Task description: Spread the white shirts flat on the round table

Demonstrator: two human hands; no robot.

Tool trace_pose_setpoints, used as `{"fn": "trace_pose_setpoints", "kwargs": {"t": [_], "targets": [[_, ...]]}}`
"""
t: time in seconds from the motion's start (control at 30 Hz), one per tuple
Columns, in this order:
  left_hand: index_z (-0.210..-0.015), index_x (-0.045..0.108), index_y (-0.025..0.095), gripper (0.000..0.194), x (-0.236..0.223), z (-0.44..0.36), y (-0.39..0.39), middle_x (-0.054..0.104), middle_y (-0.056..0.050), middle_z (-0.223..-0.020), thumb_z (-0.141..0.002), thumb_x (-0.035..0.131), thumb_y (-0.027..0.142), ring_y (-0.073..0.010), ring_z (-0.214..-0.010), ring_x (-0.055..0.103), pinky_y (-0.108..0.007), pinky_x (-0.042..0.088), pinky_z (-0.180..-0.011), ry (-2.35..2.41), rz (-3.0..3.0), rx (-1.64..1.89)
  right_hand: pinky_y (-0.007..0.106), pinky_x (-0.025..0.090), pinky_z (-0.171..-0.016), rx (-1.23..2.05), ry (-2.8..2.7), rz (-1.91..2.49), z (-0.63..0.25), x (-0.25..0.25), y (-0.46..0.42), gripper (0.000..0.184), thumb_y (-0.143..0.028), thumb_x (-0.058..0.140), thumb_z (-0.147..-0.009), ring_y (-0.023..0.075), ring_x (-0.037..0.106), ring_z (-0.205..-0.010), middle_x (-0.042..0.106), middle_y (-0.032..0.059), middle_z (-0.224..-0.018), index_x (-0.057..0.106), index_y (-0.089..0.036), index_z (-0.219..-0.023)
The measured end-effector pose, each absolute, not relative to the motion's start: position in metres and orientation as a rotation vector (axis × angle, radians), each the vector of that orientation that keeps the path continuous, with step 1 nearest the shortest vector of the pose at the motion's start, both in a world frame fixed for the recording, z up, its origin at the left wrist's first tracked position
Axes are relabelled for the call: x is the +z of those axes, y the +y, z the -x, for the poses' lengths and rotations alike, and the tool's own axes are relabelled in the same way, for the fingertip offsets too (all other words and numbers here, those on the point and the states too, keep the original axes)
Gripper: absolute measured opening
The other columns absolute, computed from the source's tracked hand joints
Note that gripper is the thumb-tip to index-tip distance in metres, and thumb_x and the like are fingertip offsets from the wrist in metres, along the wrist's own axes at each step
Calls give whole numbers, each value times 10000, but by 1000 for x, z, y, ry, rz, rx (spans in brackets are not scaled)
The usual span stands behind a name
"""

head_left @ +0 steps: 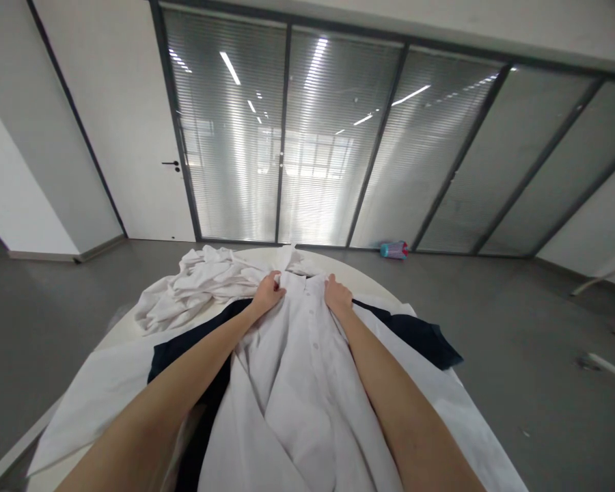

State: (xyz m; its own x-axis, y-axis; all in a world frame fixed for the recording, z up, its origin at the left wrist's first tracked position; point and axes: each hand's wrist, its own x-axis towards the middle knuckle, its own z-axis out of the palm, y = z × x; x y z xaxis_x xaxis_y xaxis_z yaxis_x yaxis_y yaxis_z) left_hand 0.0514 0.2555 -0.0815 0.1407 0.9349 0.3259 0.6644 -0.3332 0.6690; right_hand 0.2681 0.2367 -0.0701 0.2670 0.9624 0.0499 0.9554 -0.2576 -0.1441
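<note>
A white button-up shirt (302, 369) stretches down the middle of the round table, its button line facing up and its collar end away from me. My left hand (269, 292) grips the cloth left of the collar, fingers closed. On the other side of the collar, my right hand (338, 295) is closed on the shirt in the same way. Dark navy cloth (420, 335) lies under the shirt and shows on both sides. White cloth is spread beneath the navy cloth.
Crumpled white cloth (199, 280) is heaped at the table's far left. A blue and red cylindrical item (393, 250) stands on the floor by the glass partition (318, 137). A white door (117, 123) is at the left; pale furniture legs (605, 273) show at the right.
</note>
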Motion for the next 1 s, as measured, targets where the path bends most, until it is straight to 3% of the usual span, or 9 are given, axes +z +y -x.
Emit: {"fn": "trace_pose_setpoints", "kwargs": {"t": [0.07, 0.13, 0.23, 0.37, 0.5, 0.63, 0.77, 0.87, 1.0], "targets": [[-1232, 601, 195, 530, -77, -48, 239, 597, -62, -1014, -721, 674, 74, -224, -951, 590, -370, 465, -933, 1518, -2123, 1054, 408, 470, -843, 21, -1778, 2395, -267, -78, 238, 409, -333, 234, -1047, 310, 659, -1067, 674, 205, -1147, 427, -143, -1354], [-1175, 638, 194, 434, -63, -41, 209, 595, -87, -1091, -760, 634, 65, -238, -1032, 581, -385, 442, -980, 1371, -2260, 1047, 406, 465, -844, -17, -1775, 2388, -266, -80, 238, 414, -335, 252, -1046, 302, 663, -1053, 679, 192, -1138, 414, -161, -1384], [-1039, 682, 189, 191, -32, -19, 144, 651, -67, -982, -918, 535, 177, -199, -949, 623, -325, 477, -906, 829, -2428, 800, 426, 437, -889, -72, -1786, 2371, -264, -74, 233, 429, -325, 280, -1041, 304, 632, -1105, 641, 208, -1214, 396, -172, -1425], [-1135, 670, 219, 238, 0, 20, 60, 676, -66, -1105, -987, 512, 318, -202, -1012, 638, -324, 438, -954, 475, -2504, 390, 469, 357, -994, -322, -1878, 2173, -249, -55, 214, 430, -362, 360, -1020, 344, 505, -1247, 549, 217, -1352, 486, -163, -1381], [-1211, 650, 249, 346, 9, 50, 21, 680, -53, -1131, -869, 668, 304, -235, -1041, 628, -347, 394, -978, 495, -2594, 235, 411, 385, -981, -110, -2292, 1814, -213, -52, 184, 467, -465, 291, -1031, 279, 538, -1201, 591, 125, -1331, 562, -244, -1341], [-1204, 641, 279, 507, 11, 77, 13, 681, -7, -1047, -720, 724, 154, -221, -1004, 615, -359, 344, -1018, 568, -2595, 187, 452, 329, -1056, -7, -2449, 1730, -183, -76, 160, 566, -579, 270, -1010, 283, 451, -1325, 498, 115, -1465, 481, -293, -1451], [-977, 647, 237, 240, 14, 126, 22, 664, -15, -976, -813, 569, 80, -195, -1025, 590, -371, 310, -1062, 728, -2568, 299, 473, 240, -1120, -102, -2395, 1765, -179, -94, 155, 573, -595, 273, -1006, 255, 357, -1404, 438, 109, -1518, 453, -323, -1477], [-870, 605, 195, 69, 11, 182, 44, 650, -89, -1050, -898, 542, 202, -221, -1090, 567, -355, 389, -1007, 849, -2527, 515, 471, 241, -1122, -85, -2406, 1771, -180, -94, 157, 586, -616, 269, -998, 246, 357, -1404, 439, 105, -1516, 449, -334, -1479], [-676, 580, 164, 326, -12, 258, 67, 617, -139, -1106, -896, 537, 400, -260, -1095, 562, -347, 463, -932, 1204, -2445, 710, 472, 232, -1122, -119, -2403, 1791, -178, -92, 156, 591, -614, 281, -994, 246, 360, -1401, 437, 120, -1514, 436, -330, -1488]]}}
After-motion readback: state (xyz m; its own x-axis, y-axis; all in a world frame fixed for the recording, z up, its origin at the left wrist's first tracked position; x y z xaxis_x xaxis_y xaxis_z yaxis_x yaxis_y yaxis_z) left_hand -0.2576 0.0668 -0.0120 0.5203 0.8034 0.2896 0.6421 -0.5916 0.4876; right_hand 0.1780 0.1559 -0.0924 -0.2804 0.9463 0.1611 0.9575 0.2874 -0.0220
